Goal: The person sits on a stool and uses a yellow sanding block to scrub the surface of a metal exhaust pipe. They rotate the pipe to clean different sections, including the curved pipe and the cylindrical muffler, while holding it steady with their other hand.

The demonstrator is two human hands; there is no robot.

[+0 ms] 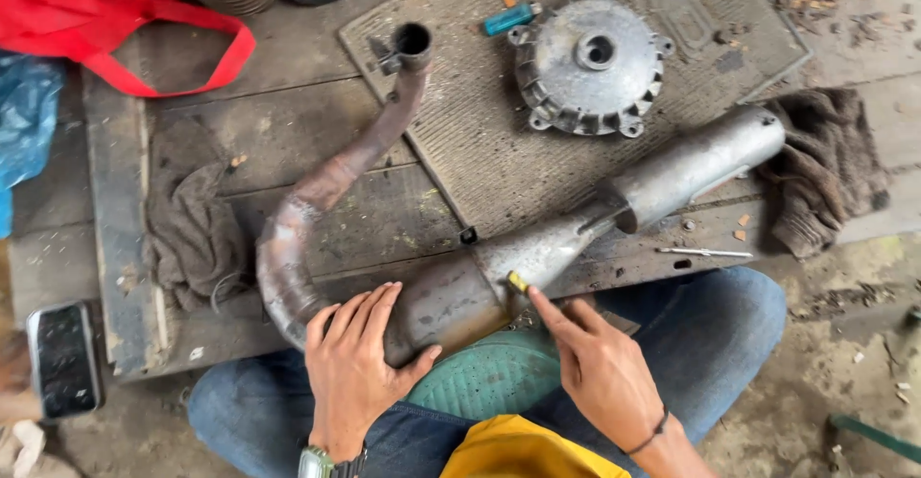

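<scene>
Grip, left hand (353, 368): open, fingers spread, palm pressed flat on the fat lower body of the exhaust pipe (451, 291); it steadies the pipe without closing around it. Grip, right hand (600, 368): pinched shut at the fingertips on a small yellowish scrap of abrasive (518, 281), which touches the pipe's metal just right of the left hand.

Exhaust pipe: lies diagonally across the lower middle of the frame, its belly on the person's lap, over a green shoe sole (489, 374) and blue jeans (710, 329). From the belly a narrow header curves left and up to an open round mouth at top centre. The silencer end runs to the right middle and rests on a brown rag (830, 166). Surface: dull grey, scuffed, with rust-brown patches on the curved header and brighter bare metal near the abrasive.

Containers: a red bag (86, 8) at upper left, contents not visible.

Surroundings: worn wooden boards (288, 123) under the pipe, with a ribbed mat (480, 133) at top centre. On the mat, a round grey finned hub cover (590, 66) and a small teal lighter (508, 18). A second rag (192, 233) at left middle. A phone (62, 358) at lower left. A thin metal tool (705, 252) lies just below the silencer.
</scene>
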